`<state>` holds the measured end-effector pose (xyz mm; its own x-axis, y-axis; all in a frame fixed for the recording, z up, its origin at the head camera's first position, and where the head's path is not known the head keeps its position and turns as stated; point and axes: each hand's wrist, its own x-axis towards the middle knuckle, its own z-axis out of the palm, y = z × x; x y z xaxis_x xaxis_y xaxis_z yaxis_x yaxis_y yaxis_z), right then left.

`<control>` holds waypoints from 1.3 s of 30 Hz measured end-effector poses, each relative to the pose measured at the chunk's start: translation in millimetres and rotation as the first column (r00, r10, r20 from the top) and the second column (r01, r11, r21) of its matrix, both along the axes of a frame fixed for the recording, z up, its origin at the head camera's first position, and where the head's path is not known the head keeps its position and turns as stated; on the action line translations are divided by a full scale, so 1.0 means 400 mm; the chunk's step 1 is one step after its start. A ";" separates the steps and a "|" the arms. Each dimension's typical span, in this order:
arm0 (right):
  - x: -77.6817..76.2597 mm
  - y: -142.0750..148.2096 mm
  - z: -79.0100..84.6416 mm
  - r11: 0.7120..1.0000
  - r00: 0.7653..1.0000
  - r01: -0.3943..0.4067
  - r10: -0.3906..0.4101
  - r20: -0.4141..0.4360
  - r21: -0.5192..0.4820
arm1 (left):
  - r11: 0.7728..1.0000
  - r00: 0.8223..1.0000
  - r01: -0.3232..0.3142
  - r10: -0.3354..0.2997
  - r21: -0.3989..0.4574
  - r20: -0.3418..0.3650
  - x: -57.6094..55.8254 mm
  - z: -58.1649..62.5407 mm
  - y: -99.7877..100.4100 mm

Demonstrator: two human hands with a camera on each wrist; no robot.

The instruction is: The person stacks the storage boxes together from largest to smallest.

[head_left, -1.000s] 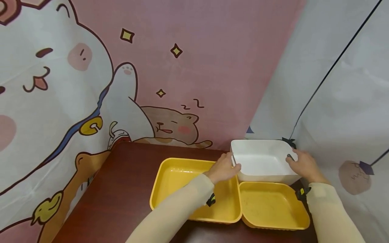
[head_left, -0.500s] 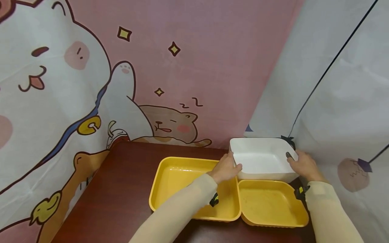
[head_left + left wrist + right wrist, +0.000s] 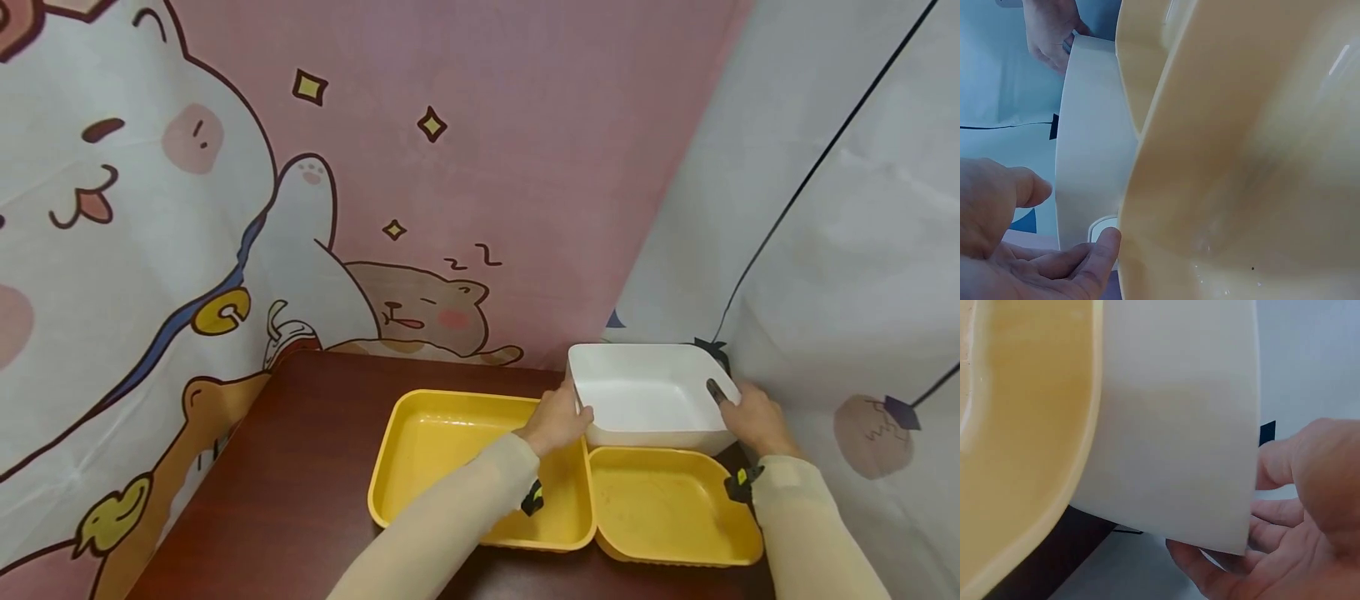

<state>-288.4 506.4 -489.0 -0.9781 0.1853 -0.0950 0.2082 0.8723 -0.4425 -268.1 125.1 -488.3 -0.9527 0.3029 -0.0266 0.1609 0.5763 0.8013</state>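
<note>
A white plastic bin (image 3: 652,396) stands at the table's back right. My left hand (image 3: 555,419) holds its left end, thumb by the rim and fingertips at the handle slot (image 3: 1102,226) in the left wrist view. At the opposite end my right hand (image 3: 757,417) grips the end wall, thumb over the rim and fingers curled outside. A dark slot (image 3: 716,390) shows beside that thumb. In the right wrist view, the fingers (image 3: 1210,575) wrap under the bin's lower corner.
A large yellow tray (image 3: 420,450) lies under my left forearm. A smaller yellow tray (image 3: 675,508) sits right of it, in front of the bin. The dark red-brown table (image 3: 300,467) meets a cartoon-printed wall cloth (image 3: 540,208) behind and a pale cloth at right.
My right thumb has shifted slightly right and down along the bin's end, exposing more of the dark slot. The left hand and the bin stay nearly in place.
</note>
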 end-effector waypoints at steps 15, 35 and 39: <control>0.041 -0.006 -0.036 0.999 0.995 0.041 -0.042 -0.085 -0.017 | 1.000 1.000 0.018 -0.018 0.020 -0.015 0.012 -0.022 0.005; 0.035 -0.027 -0.018 0.997 0.986 0.074 -0.076 -0.151 -0.016 | 0.995 1.000 0.019 -0.016 0.094 -0.024 0.013 -0.018 0.005; 0.042 -0.034 -0.008 0.998 0.970 0.069 -0.065 -0.234 0.009 | 0.991 0.999 0.034 -0.028 0.128 -0.047 0.011 -0.012 -0.001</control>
